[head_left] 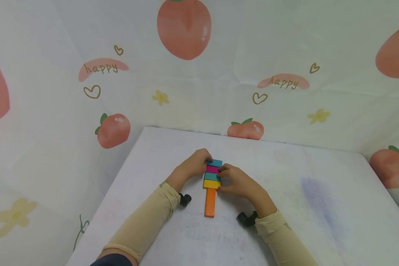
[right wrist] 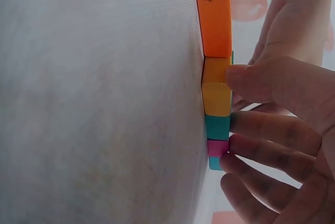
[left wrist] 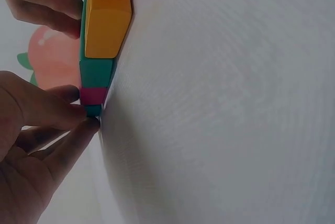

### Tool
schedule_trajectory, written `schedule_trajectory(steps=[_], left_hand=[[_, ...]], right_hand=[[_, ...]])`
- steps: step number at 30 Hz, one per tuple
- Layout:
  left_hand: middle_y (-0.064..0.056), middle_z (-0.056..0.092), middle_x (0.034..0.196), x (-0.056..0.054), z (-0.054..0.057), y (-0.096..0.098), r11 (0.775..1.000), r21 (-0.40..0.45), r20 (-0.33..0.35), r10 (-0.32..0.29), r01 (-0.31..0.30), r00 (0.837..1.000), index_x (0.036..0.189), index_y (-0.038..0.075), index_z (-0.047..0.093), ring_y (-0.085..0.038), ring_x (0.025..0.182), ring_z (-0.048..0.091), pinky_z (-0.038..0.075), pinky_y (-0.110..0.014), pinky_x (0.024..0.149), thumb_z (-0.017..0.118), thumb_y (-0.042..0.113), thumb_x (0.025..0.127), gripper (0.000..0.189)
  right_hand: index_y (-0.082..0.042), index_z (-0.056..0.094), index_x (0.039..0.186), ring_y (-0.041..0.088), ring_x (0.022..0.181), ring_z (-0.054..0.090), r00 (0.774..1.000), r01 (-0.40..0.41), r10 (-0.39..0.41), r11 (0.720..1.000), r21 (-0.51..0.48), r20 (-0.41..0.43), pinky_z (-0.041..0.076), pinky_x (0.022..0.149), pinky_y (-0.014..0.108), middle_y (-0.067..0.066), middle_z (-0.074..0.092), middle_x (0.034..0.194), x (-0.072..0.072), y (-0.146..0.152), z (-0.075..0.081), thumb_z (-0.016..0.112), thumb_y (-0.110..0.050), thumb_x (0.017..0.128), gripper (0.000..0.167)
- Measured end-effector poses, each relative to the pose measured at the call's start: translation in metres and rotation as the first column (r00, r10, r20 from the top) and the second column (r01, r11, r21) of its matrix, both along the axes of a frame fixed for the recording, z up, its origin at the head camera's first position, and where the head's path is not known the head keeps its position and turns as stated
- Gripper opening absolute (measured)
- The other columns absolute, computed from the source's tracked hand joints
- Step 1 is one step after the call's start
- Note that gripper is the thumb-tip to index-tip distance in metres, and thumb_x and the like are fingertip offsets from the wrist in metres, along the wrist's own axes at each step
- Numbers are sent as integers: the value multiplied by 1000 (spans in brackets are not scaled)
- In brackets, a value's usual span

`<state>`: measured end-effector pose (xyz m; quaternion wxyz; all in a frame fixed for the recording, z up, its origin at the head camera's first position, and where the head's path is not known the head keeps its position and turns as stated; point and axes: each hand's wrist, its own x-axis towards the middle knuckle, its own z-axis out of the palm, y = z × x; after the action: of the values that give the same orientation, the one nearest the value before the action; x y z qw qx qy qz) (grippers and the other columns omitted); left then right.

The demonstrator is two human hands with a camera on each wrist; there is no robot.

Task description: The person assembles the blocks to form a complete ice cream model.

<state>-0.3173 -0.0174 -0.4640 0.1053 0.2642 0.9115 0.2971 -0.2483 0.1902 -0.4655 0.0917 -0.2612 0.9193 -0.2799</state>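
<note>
Flat coloured blocks form a figure on the white table. Crosswise lie a blue block at the far end, then a magenta block, a teal block and a yellow block. An orange block runs lengthwise from the yellow one towards the person. My left hand pinches the left end of the blue block between thumb and finger. Along the right ends of the row, my right hand rests its spread fingers. Its thumb touches the yellow block, its fingertips the blocks beyond.
The white table spreads around the row, with a bluish smear on its right. Behind it hangs a curtain printed with fruit, hearts and flowers. Small black wrist cameras hang beneath the left wrist and right wrist.
</note>
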Motion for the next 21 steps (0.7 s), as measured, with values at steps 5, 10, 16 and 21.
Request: schedule_trajectory(steps=[5, 10, 16, 21], left_hand=[[-18, 68, 125, 0, -2, -1, 1000, -6, 0, 0, 0, 1000, 125, -6, 72, -31, 121, 64, 53, -42, 114, 56, -7, 102, 28], [-17, 68, 126, -1, -4, -2, 1000, -13, 3, 2, -2, 1000, 125, -4, 73, -30, 122, 64, 52, -41, 114, 59, -6, 102, 28], [-17, 68, 126, 1, -4, -3, 1000, -1, -4, -15, 15, 1000, 123, -4, 74, -30, 123, 65, 53, -41, 114, 58, -6, 101, 28], [-14, 66, 130, 10, 0, -9, 1000, 10, -52, -18, 19, 998, 125, 0, 73, -29, 126, 63, 51, -42, 116, 62, 5, 103, 26]], right_hand=[[3, 77, 122, 29, 124, 64, 1000, -7, 7, 1000, 0, -1, 55, 111, 47, 14, 66, 135, -1, -1, -1, 85, -17, 88, 40], [4, 76, 122, 29, 124, 64, 1000, -14, 14, 1000, -2, -8, 55, 111, 47, 15, 66, 136, -3, -1, -1, 84, -17, 88, 40], [3, 76, 122, 31, 126, 64, 1000, -3, 3, 1000, 9, -4, 54, 111, 48, 17, 65, 137, -3, 0, -2, 85, -17, 88, 40], [1, 76, 123, 31, 128, 63, 1000, 14, -14, 1000, 24, 4, 54, 112, 49, 15, 65, 140, -1, 3, -1, 85, -20, 89, 40]])
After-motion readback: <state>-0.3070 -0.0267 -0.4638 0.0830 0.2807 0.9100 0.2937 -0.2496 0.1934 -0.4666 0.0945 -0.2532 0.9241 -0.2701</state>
